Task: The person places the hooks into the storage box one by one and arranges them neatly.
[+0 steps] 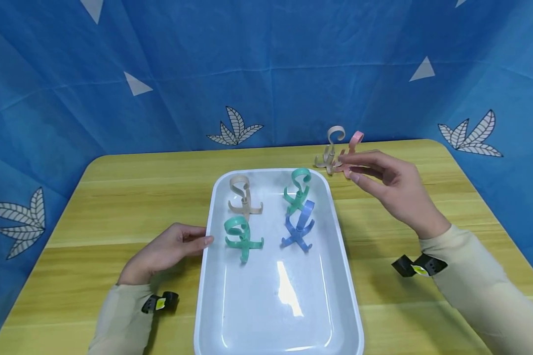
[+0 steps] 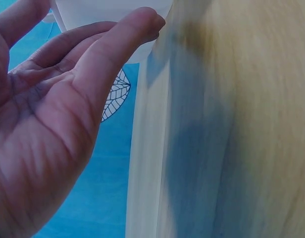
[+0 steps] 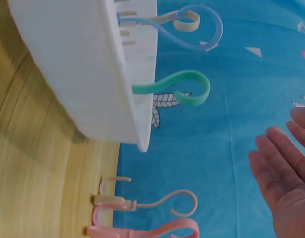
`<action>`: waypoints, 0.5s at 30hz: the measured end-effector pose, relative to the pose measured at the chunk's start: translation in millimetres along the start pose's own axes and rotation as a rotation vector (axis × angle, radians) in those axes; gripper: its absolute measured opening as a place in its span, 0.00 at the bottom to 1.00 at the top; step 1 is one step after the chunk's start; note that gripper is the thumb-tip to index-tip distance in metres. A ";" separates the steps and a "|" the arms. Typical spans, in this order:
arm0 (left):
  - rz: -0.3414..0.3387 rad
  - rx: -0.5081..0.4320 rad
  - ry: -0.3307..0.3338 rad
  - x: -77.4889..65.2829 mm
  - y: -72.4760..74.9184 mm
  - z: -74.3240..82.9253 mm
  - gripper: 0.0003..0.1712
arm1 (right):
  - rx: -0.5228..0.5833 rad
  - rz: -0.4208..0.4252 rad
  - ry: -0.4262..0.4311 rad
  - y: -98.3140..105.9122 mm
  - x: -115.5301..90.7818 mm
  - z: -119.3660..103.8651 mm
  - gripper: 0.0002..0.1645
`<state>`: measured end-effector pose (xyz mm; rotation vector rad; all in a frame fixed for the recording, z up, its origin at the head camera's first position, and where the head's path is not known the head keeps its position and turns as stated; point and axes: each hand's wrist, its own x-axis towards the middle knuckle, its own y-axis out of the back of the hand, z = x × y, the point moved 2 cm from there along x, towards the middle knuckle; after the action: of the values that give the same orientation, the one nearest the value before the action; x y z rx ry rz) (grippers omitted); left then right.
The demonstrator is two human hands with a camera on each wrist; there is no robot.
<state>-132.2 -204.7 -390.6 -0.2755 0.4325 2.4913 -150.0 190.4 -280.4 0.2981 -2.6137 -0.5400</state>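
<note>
A white tray (image 1: 257, 315) lies on the table, and my left hand (image 1: 169, 251) grips its left rim, thumb over the edge. Inside stand several plastic multi-prong hanging hooks with curled tops: a beige hook (image 1: 245, 204) and a green hook (image 1: 244, 242) on the left, another green hook (image 1: 297, 198) and a blue hook (image 1: 298, 230) on the right. Behind the tray's back right corner stand a second beige hook (image 1: 326, 160) and a pink hook (image 1: 356, 139). My right hand (image 1: 395, 190) hovers near these two, partly covering the pink one; the right wrist view shows its fingers apart from them.
The wooden table (image 1: 137, 197) extends on both sides of the tray. A blue curtain (image 1: 293, 74) with leaf and triangle prints hangs directly behind the table's back edge. A black device (image 1: 419, 266) is strapped to the right sleeve, another (image 1: 160, 302) to the left.
</note>
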 end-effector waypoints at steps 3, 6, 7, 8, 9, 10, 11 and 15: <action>-0.002 0.007 -0.004 0.2 0.3 0.2 0.25 | -0.004 0.026 0.032 2.6 0.5 -3.7 0.18; -0.004 0.012 -0.003 0.0 0.6 0.6 0.24 | -0.029 0.057 0.024 6.3 2.3 -0.1 0.19; -0.003 0.013 -0.003 0.0 0.7 0.7 0.24 | -0.030 0.069 0.013 8.0 3.2 2.0 0.19; -0.003 0.012 -0.003 -0.1 0.7 0.8 0.24 | -0.030 0.081 0.009 9.8 4.3 4.8 0.20; -0.002 0.009 -0.002 -0.1 0.7 0.7 0.25 | -0.022 0.091 0.005 11.6 5.4 8.5 0.21; -0.001 0.008 -0.001 -0.1 0.6 0.6 0.25 | -0.011 0.100 0.004 13.3 6.5 12.4 0.22; -0.001 0.005 0.000 0.0 0.6 0.4 0.25 | -0.001 0.108 0.008 15.0 7.6 16.3 0.23; 0.002 0.002 0.005 0.1 0.4 -0.3 0.26 | 0.012 0.129 0.023 19.9 11.2 29.8 0.25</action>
<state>-132.5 -205.0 -390.8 -0.2803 0.4378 2.4919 -176.2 214.6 -292.2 0.1378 -2.5928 -0.4740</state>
